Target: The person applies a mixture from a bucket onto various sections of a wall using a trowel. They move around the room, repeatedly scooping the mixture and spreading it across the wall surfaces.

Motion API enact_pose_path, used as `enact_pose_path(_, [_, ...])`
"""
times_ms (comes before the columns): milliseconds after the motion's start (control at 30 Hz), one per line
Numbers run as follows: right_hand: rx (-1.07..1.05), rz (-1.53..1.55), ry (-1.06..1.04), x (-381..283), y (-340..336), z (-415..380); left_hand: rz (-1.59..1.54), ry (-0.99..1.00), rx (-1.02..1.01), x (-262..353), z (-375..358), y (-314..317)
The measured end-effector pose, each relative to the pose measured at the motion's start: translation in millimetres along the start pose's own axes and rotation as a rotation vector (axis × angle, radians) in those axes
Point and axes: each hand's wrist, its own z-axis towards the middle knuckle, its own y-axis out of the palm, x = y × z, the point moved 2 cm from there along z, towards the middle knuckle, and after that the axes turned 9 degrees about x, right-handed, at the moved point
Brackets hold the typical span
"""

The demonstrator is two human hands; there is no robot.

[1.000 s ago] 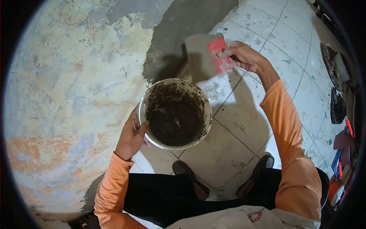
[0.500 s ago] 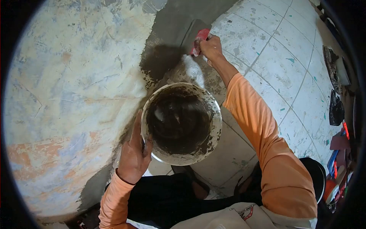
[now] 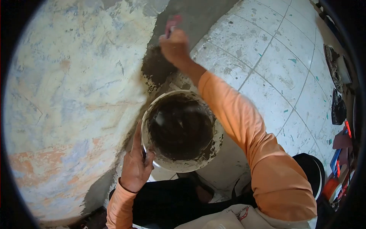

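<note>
My left hand (image 3: 136,168) is closed on the left rim of a round, pale bucket (image 3: 190,165), with something dark and thin between thumb and fingers. Dark wet mix (image 3: 179,128) lies inside the bucket. Above it my right hand (image 3: 175,45), blurred by motion, grips a tool with a red handle (image 3: 174,22) against the dark grey plastered strip (image 3: 194,17) of the wall. The tool's blade is too blurred to make out.
A patchy, pale wall (image 3: 76,87) fills the left side. White floor tiles (image 3: 282,68) with stains spread to the right. Black plastic (image 3: 337,108) and a red reel-like object (image 3: 332,187) lie at the far right edge.
My right hand has moved left and slightly up with the red-handled tool, from the floor edge onto the grey plaster. The bucket and my left hand sit slightly lower in view.
</note>
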Motion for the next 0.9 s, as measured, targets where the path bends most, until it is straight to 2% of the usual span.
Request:
enact_pose_path(33, [0.009,-0.004,0.003,-16,-15,10,-0.067,-0.074,-0.015,1,0,-1])
enact_pose_path(100, [-0.149,0.312,0.451,-46,-60,29,-0.138,-0.078,-0.009,-9,-1,-1])
enact_pose_path(133, [-0.138,0.308,0.451,-46,-74,29,-0.223,-0.093,0.004,-15,0,-2])
enact_pose_path(200, [-0.447,0.391,0.565,-30,-96,23,-0.243,-0.116,-0.006,-18,2,-2])
enact_pose_path(233, [-0.447,0.39,0.567,-14,-104,17,-0.277,-0.165,0.004,-18,2,-1])
enact_pose_path(300, [-0.547,0.919,0.97,25,-109,-11,-0.327,-0.223,0.024,-18,-2,0])
enact_pose_path(367, [-0.413,1.025,1.23,56,-107,-34,-0.342,-0.237,0.036,-16,-6,4])
enact_pose_path(400, [-0.419,1.024,1.235,71,-104,-42,-0.363,-0.244,0.05,-15,-8,7])
enact_pose_path(467, [-0.381,0.959,1.513,96,-96,-55,-0.36,-0.244,0.066,-7,-6,9])
enact_pose_path(600, [-0.388,0.918,1.499,115,-69,-49,-0.33,-0.19,0.07,-2,1,7])
enact_pose_path(667, [-0.488,0.834,1.433,122,-44,-42,-0.321,-0.207,0.062,1,2,6])
enact_pose_path(833, [-0.462,0.946,1.415,67,-59,0,-0.255,-0.194,0.08,-11,2,5])
enact_pose_path(900, [-0.459,0.948,1.315,56,-67,7,-0.177,-0.189,0.039,-12,2,3])
